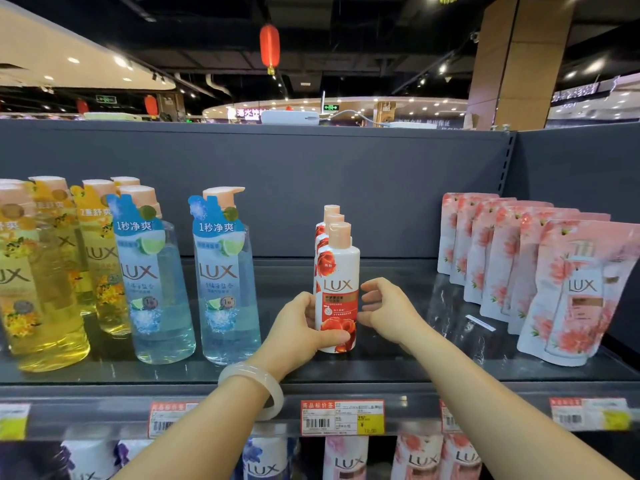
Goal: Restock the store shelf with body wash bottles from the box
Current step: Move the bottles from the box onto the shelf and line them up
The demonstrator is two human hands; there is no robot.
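A white and red Lux body wash bottle (338, 271) stands upright near the front of the dark shelf (381, 365), first in a row with two like bottles behind it. My left hand (300, 327) grips its lower part, thumb across the red label. My right hand (388, 311) hovers just right of the bottle with fingers loosely curled, not clearly touching it. The box is out of view.
Blue Lux pump bottles (227, 282) and yellow ones (45, 282) stand to the left. Pink refill pouches (568, 289) lean in a row at the right. Bare shelf lies on both sides of the red bottles. Price tags (343, 417) line the shelf edge; more bottles sit below.
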